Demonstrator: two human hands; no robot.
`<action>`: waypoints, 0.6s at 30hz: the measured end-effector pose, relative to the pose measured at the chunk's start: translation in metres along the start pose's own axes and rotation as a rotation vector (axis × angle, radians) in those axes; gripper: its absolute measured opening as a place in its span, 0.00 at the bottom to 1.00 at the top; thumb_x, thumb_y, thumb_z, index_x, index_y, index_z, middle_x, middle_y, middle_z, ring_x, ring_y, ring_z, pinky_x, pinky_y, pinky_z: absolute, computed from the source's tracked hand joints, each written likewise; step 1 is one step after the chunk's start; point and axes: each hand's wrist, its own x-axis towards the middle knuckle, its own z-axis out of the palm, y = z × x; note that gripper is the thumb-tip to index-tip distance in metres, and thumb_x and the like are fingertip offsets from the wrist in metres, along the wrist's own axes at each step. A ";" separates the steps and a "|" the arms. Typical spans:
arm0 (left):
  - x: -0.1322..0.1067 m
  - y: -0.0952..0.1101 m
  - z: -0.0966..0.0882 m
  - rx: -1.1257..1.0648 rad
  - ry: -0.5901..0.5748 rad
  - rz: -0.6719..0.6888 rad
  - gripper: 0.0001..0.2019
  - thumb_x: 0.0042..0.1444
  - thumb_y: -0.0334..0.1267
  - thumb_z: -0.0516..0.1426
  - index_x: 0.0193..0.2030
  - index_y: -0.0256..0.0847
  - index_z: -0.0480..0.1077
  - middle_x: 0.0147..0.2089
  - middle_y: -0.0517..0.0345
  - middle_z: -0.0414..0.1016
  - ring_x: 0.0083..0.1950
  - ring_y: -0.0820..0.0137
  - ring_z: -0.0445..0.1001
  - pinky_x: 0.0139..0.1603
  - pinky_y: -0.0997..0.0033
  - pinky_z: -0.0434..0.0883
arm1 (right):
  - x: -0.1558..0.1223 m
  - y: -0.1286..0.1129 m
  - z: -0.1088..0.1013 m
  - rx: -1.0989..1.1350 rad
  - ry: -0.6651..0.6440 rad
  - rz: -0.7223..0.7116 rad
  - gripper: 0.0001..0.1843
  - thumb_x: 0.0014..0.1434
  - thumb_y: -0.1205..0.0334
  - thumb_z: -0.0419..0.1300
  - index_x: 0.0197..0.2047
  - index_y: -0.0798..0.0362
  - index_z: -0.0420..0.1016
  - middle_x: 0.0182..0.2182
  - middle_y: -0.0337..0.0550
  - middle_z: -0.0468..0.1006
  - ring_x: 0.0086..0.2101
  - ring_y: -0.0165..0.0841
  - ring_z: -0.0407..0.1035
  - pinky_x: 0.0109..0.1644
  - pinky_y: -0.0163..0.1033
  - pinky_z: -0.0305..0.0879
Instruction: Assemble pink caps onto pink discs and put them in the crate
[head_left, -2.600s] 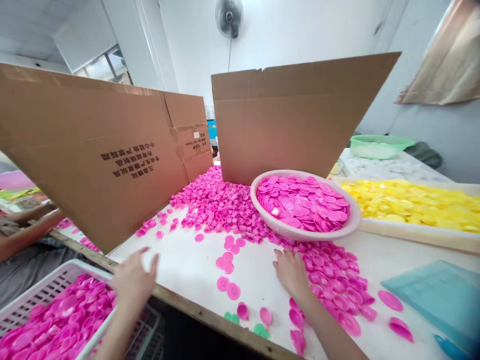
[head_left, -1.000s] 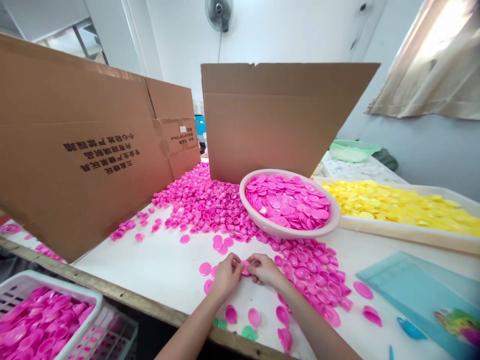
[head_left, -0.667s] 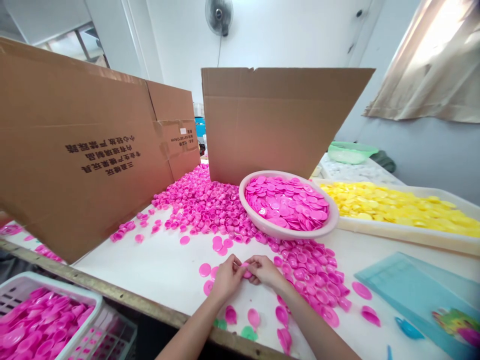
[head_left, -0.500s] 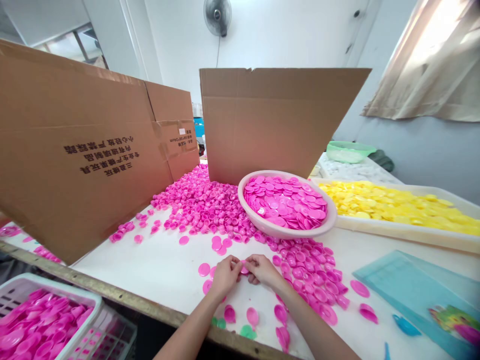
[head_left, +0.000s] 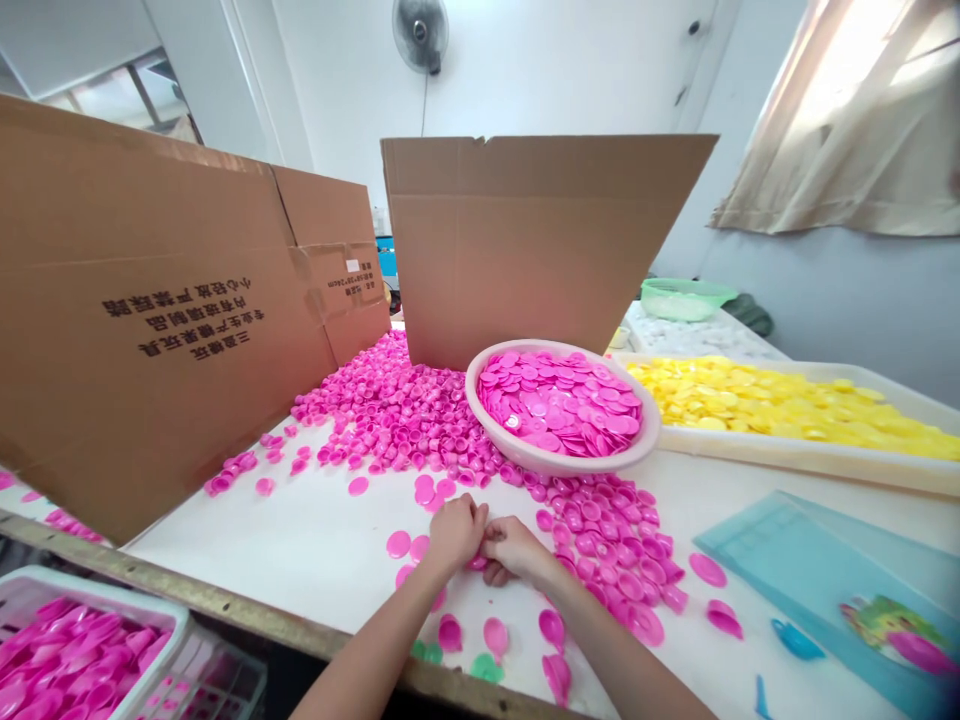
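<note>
My left hand point(head_left: 457, 528) and my right hand point(head_left: 513, 550) meet over the white tabletop, fingers closed and touching. Between them a small pink plastic piece point(head_left: 478, 563) shows only in part; its shape is mostly covered by my fingers. Flat pink discs point(head_left: 398, 544) lie just left of my left hand. Small pink plastic cups point(head_left: 611, 540) are heaped right of my right hand, and a larger heap of cups point(head_left: 420, 410) spreads behind both hands. Nearer the table edge lie loose pink cups point(head_left: 450, 632) and a green disc point(head_left: 487, 668).
A pale basin point(head_left: 487, 440) of pink discs stands behind the hands. To its right is a white tray point(head_left: 750, 451) of yellow pieces. Cardboard boxes point(head_left: 150, 230) wall off the left and back point(head_left: 525, 240). A blue folder point(head_left: 787, 560) lies right; a white basket point(head_left: 180, 620) sits lower left.
My hands have drawn closer together, fingers now overlapping, and the pink piece between them is more hidden. The view has shifted slightly to the right.
</note>
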 end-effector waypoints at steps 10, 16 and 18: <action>-0.003 0.005 0.008 0.050 0.064 0.009 0.15 0.58 0.40 0.39 0.41 0.38 0.61 0.40 0.51 0.67 0.41 0.65 0.63 0.37 0.68 0.56 | 0.009 -0.004 -0.010 -0.141 -0.134 0.106 0.05 0.50 0.71 0.55 0.25 0.57 0.61 0.11 0.38 0.70 0.17 0.31 0.69 0.16 0.28 0.64; 0.000 -0.001 0.013 -0.024 0.069 0.036 0.11 0.57 0.37 0.41 0.41 0.41 0.61 0.39 0.54 0.68 0.41 0.66 0.62 0.39 0.68 0.54 | 0.010 -0.002 -0.006 -0.087 -0.085 0.085 0.05 0.52 0.72 0.52 0.27 0.56 0.59 0.10 0.36 0.68 0.16 0.31 0.69 0.15 0.28 0.63; 0.000 -0.002 0.014 -0.031 0.083 0.036 0.11 0.56 0.36 0.41 0.40 0.41 0.61 0.39 0.55 0.68 0.40 0.66 0.62 0.39 0.68 0.54 | 0.012 -0.001 -0.006 -0.086 -0.113 0.118 0.05 0.51 0.72 0.52 0.27 0.56 0.58 0.09 0.36 0.68 0.15 0.31 0.68 0.15 0.29 0.63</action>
